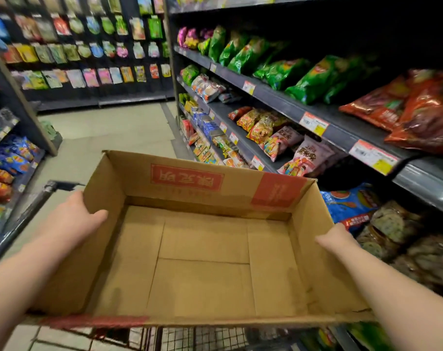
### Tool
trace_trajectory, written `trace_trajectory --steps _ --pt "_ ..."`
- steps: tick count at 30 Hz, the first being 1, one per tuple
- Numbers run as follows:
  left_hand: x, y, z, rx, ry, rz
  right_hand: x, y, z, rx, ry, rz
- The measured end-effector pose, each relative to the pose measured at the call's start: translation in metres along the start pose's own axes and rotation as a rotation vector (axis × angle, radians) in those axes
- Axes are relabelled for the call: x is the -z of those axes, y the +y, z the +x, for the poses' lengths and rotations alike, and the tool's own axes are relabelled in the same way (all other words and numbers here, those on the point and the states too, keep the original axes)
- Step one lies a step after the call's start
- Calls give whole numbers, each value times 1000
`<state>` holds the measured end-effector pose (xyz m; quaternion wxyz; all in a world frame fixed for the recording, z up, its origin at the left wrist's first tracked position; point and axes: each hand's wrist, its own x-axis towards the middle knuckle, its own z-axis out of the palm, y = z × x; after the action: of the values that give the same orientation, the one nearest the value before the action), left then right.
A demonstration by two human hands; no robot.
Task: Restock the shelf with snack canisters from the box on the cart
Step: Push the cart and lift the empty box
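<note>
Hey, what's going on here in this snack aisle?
A person holds a cardboard box by its side walls, with the left hand on the left wall and the right hand on the right. The box is empty, with no canisters in it. It sits above a wire cart, beside a shelf of snack bags.

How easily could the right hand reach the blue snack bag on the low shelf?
Probably yes, once it lets go: the right hand grips the side wall of the empty brown cardboard box. The blue snack bag lies just beyond it, with nothing visible between.
</note>
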<state>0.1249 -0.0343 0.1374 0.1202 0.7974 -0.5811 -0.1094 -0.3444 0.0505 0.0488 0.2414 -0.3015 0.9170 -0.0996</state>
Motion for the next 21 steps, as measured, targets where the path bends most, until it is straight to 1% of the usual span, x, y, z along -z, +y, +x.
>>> trace_trajectory --steps 5,10,15,21 --pt "27 -3 -11 -83 13 -76 33 18 -54 -40 122 12" --pt "41 -16 -25 -214 29 -84 54 50 -110 -100 213 72" --pt "44 -13 -44 -350 -5 -138 51 106 -173 -210 300 89" --pt "33 15 -74 -531 -88 -241 57 178 -245 -381 377 149"
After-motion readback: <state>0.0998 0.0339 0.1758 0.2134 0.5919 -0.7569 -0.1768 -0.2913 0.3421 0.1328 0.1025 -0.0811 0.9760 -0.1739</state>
